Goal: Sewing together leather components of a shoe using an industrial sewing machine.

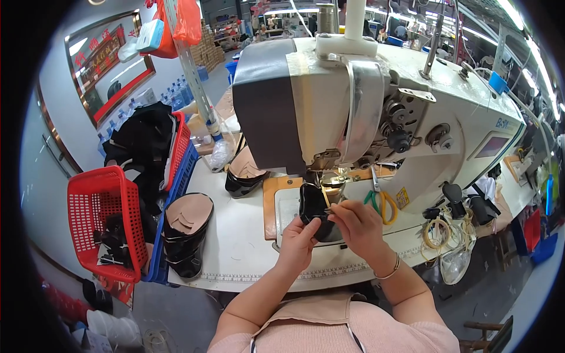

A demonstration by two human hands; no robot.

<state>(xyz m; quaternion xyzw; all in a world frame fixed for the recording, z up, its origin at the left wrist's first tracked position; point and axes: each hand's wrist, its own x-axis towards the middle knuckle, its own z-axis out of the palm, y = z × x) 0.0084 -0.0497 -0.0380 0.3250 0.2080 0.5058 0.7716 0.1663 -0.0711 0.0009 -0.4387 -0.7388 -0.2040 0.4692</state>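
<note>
A glossy black shoe upper (311, 203) lies under the needle area of a large white sewing machine (318, 106). My left hand (299, 240) pinches its near edge between thumb and fingers. From the machine, a narrow beige strip (325, 195) runs down over the black piece to the fingertips of my right hand (356, 226). Those fingers are pinched together around the strip's lower end, close beside the left thumb. Part of the upper is hidden behind both hands. Right of the needle lie scissors (386, 207) with yellow and green handles.
Stacked black uppers with beige linings (189, 215) stand at the left, with another stack (246, 170) farther back. A red basket (132, 235) of black scraps sits left of the table. Tape rolls (435, 233) and black pieces lie right. A ruler strip (329, 272) follows the table's front edge.
</note>
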